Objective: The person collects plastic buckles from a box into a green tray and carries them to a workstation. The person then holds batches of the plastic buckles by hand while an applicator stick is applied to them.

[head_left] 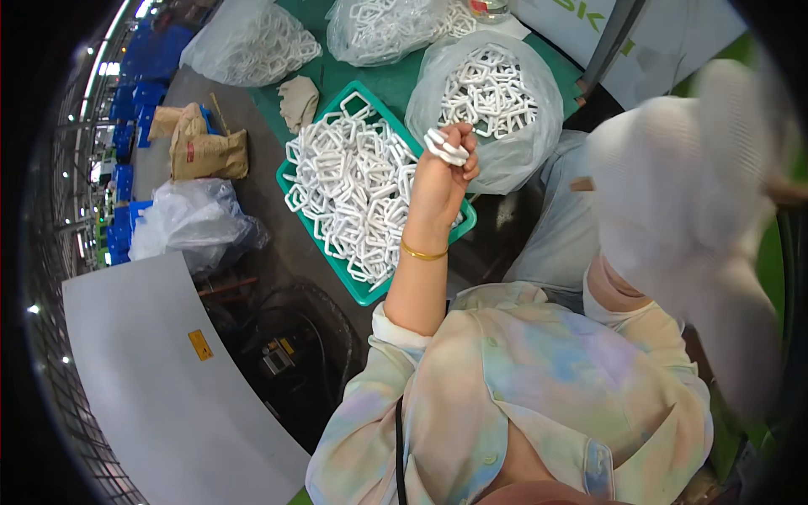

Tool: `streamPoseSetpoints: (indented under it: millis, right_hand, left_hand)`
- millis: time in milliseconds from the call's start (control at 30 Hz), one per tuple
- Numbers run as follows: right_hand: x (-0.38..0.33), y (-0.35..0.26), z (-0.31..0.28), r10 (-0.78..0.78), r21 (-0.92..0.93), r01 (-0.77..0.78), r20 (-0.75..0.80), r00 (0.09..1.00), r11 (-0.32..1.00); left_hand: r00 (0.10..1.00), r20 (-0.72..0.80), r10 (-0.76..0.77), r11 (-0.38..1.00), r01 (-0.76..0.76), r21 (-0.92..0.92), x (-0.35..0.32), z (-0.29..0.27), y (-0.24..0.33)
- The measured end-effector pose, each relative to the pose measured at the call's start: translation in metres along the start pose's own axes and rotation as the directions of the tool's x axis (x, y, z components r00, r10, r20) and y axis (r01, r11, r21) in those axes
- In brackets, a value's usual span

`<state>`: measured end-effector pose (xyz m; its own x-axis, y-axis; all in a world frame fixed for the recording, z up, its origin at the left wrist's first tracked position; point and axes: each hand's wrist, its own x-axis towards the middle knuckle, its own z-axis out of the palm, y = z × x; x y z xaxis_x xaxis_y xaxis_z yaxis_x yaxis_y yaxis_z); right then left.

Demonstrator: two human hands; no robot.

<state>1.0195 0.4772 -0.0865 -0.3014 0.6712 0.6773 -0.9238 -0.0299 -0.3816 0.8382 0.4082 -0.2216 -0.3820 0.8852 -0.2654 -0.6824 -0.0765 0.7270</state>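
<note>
My left hand [454, 158] is closed around a few white angular plastic rings [445, 148]. It is raised over the right edge of a green plastic basket [367, 296], which is heaped with similar white rings [358, 189]. Just beyond the hand, a clear plastic bag [421, 105] stands with its mouth spread, and more white rings [488, 93] lie inside. My right hand [686, 168], in a white knitted glove, is lifted close to the camera at the upper right. It is blurred, so its fingers and anything in them cannot be made out.
Two more bags of white rings [252, 46] [379, 29] stand at the back on a green surface [332, 76], near a beige cloth [298, 103]. At left are a brown paper sack [210, 151], a bundle of clear plastic [194, 219] and a grey panel [160, 353].
</note>
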Motion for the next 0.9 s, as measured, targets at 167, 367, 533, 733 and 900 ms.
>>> streamPoseSetpoints:
  millis: [167, 367, 533, 733, 900]
  right_hand:
    - [0.046, -0.01, 0.005, -0.196, 0.023, 0.196, 0.236, 0.952, 0.98]
    - [0.094, -0.052, 0.031, -0.52, 0.094, 0.57, 0.552, 0.653, 0.816]
    - [0.141, -0.089, 0.053, -0.446, 0.058, 0.576, 0.697, 0.561, 0.815]
    - [0.094, -0.088, 0.058, -0.236, -0.033, 0.323, 0.614, 0.753, 0.946]
    - [0.094, -0.06, 0.03, -0.163, -0.059, 0.229, 0.534, 0.83, 0.972]
  left_hand:
    - [0.998, 0.059, 0.015, 1.0, -0.017, 0.024, 0.008, -0.024, -0.005]
    - [0.997, -0.037, 0.068, 0.997, -0.066, 0.043, -0.024, -0.035, -0.02]
    - [1.0, 0.002, 0.013, 1.0, -0.013, -0.016, -0.02, -0.039, -0.026]
    - [0.999, 0.041, -0.001, 1.0, 0.002, -0.024, -0.036, -0.01, -0.015]
    - [0.992, 0.106, 0.063, 0.997, -0.067, 0.03, -0.022, -0.011, 0.008]
